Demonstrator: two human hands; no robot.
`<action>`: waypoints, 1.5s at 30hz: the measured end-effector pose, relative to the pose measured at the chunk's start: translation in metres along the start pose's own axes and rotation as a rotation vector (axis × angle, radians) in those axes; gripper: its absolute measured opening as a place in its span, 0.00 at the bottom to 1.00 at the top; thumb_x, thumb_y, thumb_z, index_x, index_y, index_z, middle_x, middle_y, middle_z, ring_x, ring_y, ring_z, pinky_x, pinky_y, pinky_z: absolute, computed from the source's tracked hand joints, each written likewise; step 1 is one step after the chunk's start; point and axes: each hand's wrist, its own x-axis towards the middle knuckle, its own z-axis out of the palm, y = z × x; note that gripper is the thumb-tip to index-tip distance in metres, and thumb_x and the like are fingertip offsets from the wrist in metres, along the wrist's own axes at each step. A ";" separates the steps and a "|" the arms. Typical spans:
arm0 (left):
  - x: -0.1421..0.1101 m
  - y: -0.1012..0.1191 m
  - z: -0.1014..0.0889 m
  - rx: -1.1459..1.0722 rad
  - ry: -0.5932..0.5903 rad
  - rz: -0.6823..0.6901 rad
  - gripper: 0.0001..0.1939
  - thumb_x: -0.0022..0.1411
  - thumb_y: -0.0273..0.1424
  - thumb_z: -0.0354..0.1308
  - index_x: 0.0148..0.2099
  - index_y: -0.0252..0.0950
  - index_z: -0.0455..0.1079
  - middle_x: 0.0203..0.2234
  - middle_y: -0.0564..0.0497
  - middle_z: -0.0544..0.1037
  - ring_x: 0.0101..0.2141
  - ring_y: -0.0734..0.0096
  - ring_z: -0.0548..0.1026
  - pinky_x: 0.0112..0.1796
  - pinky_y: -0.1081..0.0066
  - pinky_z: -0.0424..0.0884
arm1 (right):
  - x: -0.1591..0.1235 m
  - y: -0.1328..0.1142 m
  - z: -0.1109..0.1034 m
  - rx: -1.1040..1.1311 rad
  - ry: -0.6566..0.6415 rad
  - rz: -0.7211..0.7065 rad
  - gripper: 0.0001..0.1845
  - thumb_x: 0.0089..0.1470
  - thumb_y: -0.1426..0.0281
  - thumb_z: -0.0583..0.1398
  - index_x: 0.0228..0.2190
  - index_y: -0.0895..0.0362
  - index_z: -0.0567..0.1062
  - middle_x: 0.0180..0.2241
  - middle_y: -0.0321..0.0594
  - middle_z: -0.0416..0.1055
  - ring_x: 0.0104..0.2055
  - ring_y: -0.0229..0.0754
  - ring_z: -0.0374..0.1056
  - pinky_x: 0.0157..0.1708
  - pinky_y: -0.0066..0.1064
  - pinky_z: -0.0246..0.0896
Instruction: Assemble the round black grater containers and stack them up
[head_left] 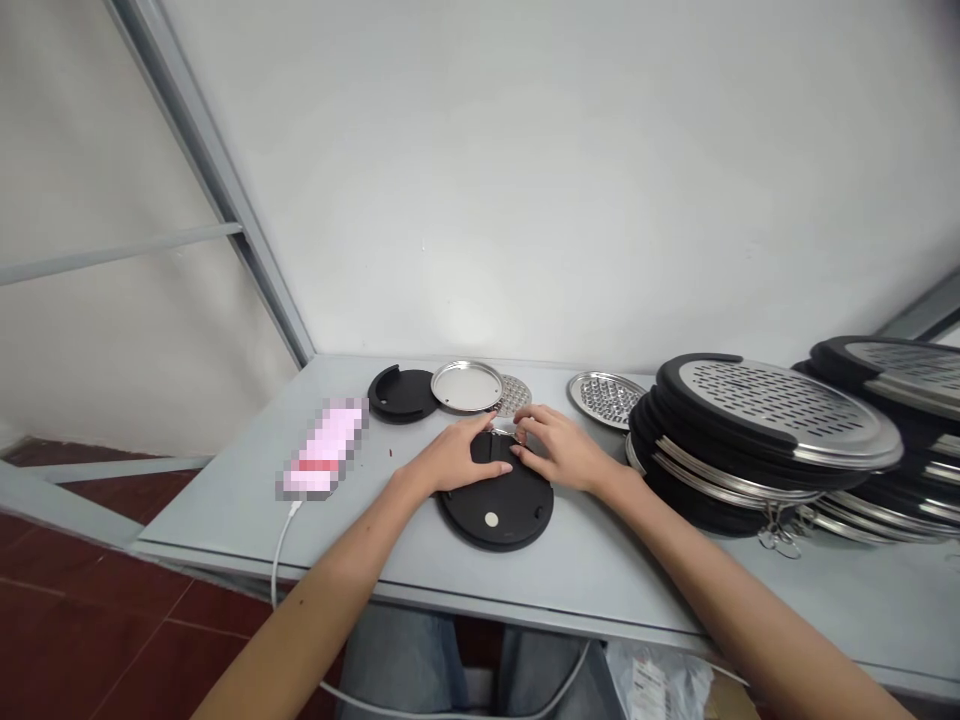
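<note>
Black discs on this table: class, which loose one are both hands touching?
The front black disc, under the left hand and right hand, with a pale round spot. The other loose black disc lies farther back, touched by neither hand.

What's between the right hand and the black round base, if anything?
Nothing visible: the right hand already rests on the black round base, fingers at its upper edge. The left hand lies on it too. A small shiny metal piece sits between the two hands; what it is can't be told.

Phone [322, 448] left, grater stacks [765, 420] right
</note>
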 end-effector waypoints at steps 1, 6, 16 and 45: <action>0.000 0.000 0.000 0.002 0.000 0.001 0.40 0.53 0.49 0.62 0.63 0.37 0.59 0.60 0.42 0.65 0.58 0.53 0.65 0.58 0.56 0.62 | 0.000 0.001 0.001 0.007 0.014 0.012 0.06 0.58 0.67 0.56 0.31 0.56 0.69 0.42 0.44 0.68 0.45 0.44 0.64 0.46 0.37 0.60; 0.001 0.000 0.001 0.007 -0.011 -0.022 0.40 0.52 0.50 0.63 0.62 0.37 0.61 0.59 0.43 0.66 0.58 0.53 0.65 0.58 0.57 0.62 | -0.001 0.005 0.013 0.057 0.119 0.046 0.07 0.56 0.69 0.56 0.26 0.55 0.66 0.33 0.39 0.66 0.38 0.42 0.64 0.40 0.33 0.60; 0.001 0.001 0.001 -0.022 -0.076 -0.067 0.40 0.48 0.51 0.64 0.60 0.37 0.65 0.60 0.42 0.65 0.59 0.50 0.63 0.59 0.54 0.59 | -0.008 0.010 0.020 0.275 0.261 0.085 0.12 0.51 0.72 0.56 0.20 0.55 0.59 0.27 0.35 0.60 0.28 0.36 0.58 0.30 0.30 0.55; 0.035 0.007 0.020 -0.056 0.364 0.251 0.21 0.60 0.32 0.59 0.55 0.36 0.67 0.43 0.45 0.77 0.44 0.64 0.75 0.48 0.63 0.72 | -0.008 0.014 0.007 0.174 0.092 0.378 0.20 0.56 0.65 0.57 0.49 0.58 0.70 0.42 0.47 0.77 0.45 0.49 0.72 0.53 0.46 0.58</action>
